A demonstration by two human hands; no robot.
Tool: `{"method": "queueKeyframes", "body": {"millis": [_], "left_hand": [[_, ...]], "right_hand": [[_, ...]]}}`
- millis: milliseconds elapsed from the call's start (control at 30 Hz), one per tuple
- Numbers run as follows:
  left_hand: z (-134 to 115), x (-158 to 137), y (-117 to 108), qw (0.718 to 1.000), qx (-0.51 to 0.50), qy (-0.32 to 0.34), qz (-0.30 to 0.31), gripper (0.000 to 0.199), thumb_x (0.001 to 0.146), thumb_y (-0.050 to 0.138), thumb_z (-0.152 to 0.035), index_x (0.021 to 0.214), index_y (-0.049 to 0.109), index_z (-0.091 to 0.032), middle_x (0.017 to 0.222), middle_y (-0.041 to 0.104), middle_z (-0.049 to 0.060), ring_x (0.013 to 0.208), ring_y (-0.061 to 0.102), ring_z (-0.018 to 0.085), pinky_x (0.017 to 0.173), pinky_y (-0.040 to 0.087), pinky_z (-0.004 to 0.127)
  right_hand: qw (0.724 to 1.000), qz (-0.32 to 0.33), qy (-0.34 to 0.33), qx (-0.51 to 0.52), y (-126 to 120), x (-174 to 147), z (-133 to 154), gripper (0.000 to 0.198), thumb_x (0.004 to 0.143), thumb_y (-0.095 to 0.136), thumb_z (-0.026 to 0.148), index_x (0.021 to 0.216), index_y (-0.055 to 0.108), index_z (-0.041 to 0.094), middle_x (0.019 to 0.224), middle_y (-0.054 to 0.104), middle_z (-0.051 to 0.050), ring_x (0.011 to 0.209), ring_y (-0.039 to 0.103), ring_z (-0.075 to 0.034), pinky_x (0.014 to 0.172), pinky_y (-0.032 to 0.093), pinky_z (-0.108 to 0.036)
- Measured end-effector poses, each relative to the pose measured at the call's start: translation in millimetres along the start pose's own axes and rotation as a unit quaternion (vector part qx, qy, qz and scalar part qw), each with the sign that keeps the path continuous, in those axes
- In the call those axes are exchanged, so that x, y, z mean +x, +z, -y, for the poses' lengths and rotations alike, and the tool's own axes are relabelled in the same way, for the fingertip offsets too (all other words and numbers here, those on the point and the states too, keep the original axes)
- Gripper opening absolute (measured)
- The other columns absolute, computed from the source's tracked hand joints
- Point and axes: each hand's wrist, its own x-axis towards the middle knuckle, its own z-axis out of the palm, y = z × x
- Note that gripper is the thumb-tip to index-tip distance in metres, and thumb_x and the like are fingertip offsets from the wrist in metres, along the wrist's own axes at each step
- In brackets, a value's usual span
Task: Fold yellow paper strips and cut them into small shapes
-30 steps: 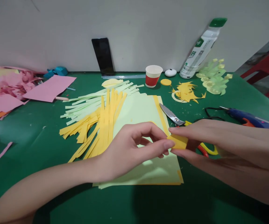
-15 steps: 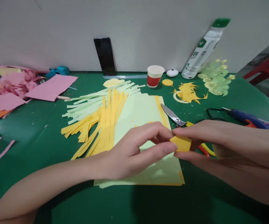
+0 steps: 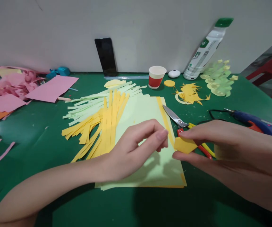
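Between the thumb and fingers of my right hand (image 3: 211, 142) is a small yellow folded paper pentagon (image 3: 185, 145). Just left of it, my left hand (image 3: 142, 145) hovers with fingers curled and thumb pressed to the index finger; nothing shows in the pinch. Both hands are above a stack of pale green paper sheets (image 3: 150, 173). Scissors (image 3: 175, 116) with red and yellow handles lie beyond, their handles partly covered by my right hand. Yellow paper strips (image 3: 109, 123) rest on the stack's left side, next to pale green strips (image 3: 86, 107).
At the back stand a paper cup (image 3: 156, 77), a phone (image 3: 106, 56) and a leaning bottle (image 3: 204, 50). Yellow spiky scraps (image 3: 191, 93) and a pale green paper plant (image 3: 218, 80) lie right. A blue glue gun (image 3: 256, 119) is far right; pink paper (image 3: 53, 88) lies left.
My left hand has let go of the yellow pentagon and drawn back to the left, its fingers curling. My right hand still holds the pentagon, shifted slightly right.
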Motion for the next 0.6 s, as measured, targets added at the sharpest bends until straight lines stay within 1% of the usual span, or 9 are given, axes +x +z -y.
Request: {"method": "queueKeyframes", "body": {"millis": [67,100,200,267,333,400,467,533,600], "left_hand": [[1,2,0,1.000,0.007,0.012,0.023,0.021,0.091,0.036,-0.023,0.075,0.048,-0.016,0.075,0.051,0.001,0.071,0.049,0.010,0.067,0.041,0.022],[1,3,0,0.999,0.011,0.024,0.035,0.019,0.090,0.037,-0.021,0.076,0.048,-0.016,0.076,0.052,0.002,0.072,0.050,0.010,0.068,0.042,0.022],[1,4,-1,0.998,0.020,0.043,0.050,0.016,0.088,0.042,-0.019,0.074,0.047,-0.016,0.074,0.052,0.002,0.071,0.049,0.010,0.066,0.042,0.022],[0,4,-2,0.997,0.027,0.045,0.053,0.017,0.088,0.043,-0.018,0.072,0.046,-0.016,0.073,0.053,0.001,0.069,0.049,0.009,0.065,0.042,0.021],[0,3,-3,0.996,0.056,0.053,0.050,0.018,0.088,0.045,-0.018,0.070,0.045,-0.016,0.071,0.053,0.001,0.066,0.049,0.009,0.062,0.042,0.021],[1,3,-3,0.992,0.097,0.080,0.033,0.021,0.086,0.048,-0.019,0.066,0.044,-0.016,0.066,0.052,0.001,0.062,0.048,0.009,0.058,0.040,0.021],[2,2,-4,0.987,0.121,0.104,0.004,0.025,0.086,0.049,-0.020,0.062,0.041,-0.017,0.061,0.048,-0.001,0.058,0.045,0.009,0.054,0.037,0.022],[3,2,-5,0.987,0.129,0.100,-0.009,0.026,0.089,0.042,-0.022,0.063,0.040,-0.017,0.062,0.046,-0.001,0.058,0.044,0.009,0.054,0.037,0.022],[3,2,-5,0.988,0.134,0.080,0.012,0.027,0.091,0.034,-0.025,0.068,0.044,-0.017,0.067,0.049,0.001,0.062,0.046,0.010,0.058,0.039,0.023]], "right_hand": [[0.999,-0.014,-0.040,0.019,0,0,0,0.015,0.079,0.060,0.021,0.092,0.057,0.029,0.068,0.066,0.006,0.055,0.060,-0.009,0.057,0.052,-0.018],[0.998,-0.013,-0.055,0.030,-1,1,0,0.013,0.080,0.058,0.021,0.091,0.057,0.028,0.067,0.066,0.005,0.053,0.059,-0.009,0.056,0.052,-0.017],[0.997,0.023,-0.049,0.048,-3,2,2,0.005,0.085,0.052,0.027,0.089,0.055,0.027,0.067,0.065,0.005,0.051,0.058,-0.007,0.052,0.050,-0.014],[0.997,0.037,-0.038,0.054,-3,3,2,0.006,0.087,0.049,0.029,0.087,0.054,0.026,0.066,0.065,0.005,0.050,0.057,-0.006,0.052,0.049,-0.012],[0.997,0.034,-0.034,0.058,-1,3,1,0.006,0.086,0.050,0.029,0.087,0.054,0.026,0.067,0.065,0.005,0.051,0.057,-0.005,0.052,0.049,-0.012],[0.998,0.003,-0.040,0.048,2,2,0,0.003,0.083,0.056,0.026,0.086,0.055,0.026,0.064,0.064,0.006,0.049,0.057,-0.006,0.051,0.049,-0.013],[0.998,-0.025,-0.043,0.034,5,0,0,0.012,0.078,0.062,0.021,0.086,0.056,0.027,0.064,0.064,0.006,0.049,0.057,-0.007,0.051,0.049,-0.015],[0.998,-0.036,-0.042,0.031,7,-1,-1,0.017,0.074,0.066,0.020,0.086,0.056,0.027,0.068,0.065,0.006,0.050,0.057,-0.009,0.051,0.049,-0.018],[0.998,-0.031,-0.039,0.040,8,-1,0,0.015,0.075,0.065,0.023,0.086,0.055,0.026,0.070,0.065,0.004,0.053,0.058,-0.009,0.051,0.049,-0.019]]}}
